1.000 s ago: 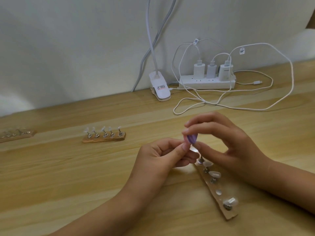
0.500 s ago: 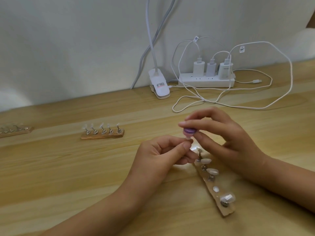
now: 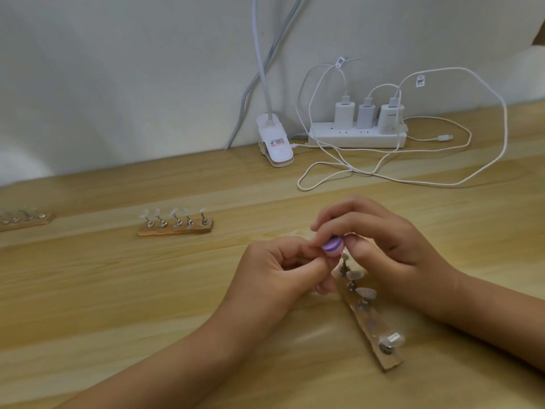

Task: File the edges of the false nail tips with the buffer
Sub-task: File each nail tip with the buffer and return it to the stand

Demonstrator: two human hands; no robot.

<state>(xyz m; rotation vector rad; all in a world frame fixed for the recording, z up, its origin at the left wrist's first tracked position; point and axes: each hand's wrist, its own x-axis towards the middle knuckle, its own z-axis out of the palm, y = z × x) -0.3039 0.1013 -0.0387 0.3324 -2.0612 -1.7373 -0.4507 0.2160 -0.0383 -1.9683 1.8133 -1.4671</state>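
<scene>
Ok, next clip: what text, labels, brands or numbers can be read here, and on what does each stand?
No text here can be quoted as it reads.
Sticker on the lamp clip: red and black print, too blurred to read.
Left cable tag: dark code-like square, too small to read.
Right cable tag: the same, too small to read.
Rightmost charger: faint grey marking, unreadable.

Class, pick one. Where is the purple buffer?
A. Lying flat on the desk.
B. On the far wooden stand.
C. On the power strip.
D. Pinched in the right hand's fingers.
D: the right hand pinches the purple buffer between thumb and fingers, lifted above the near wooden stand.
</scene>
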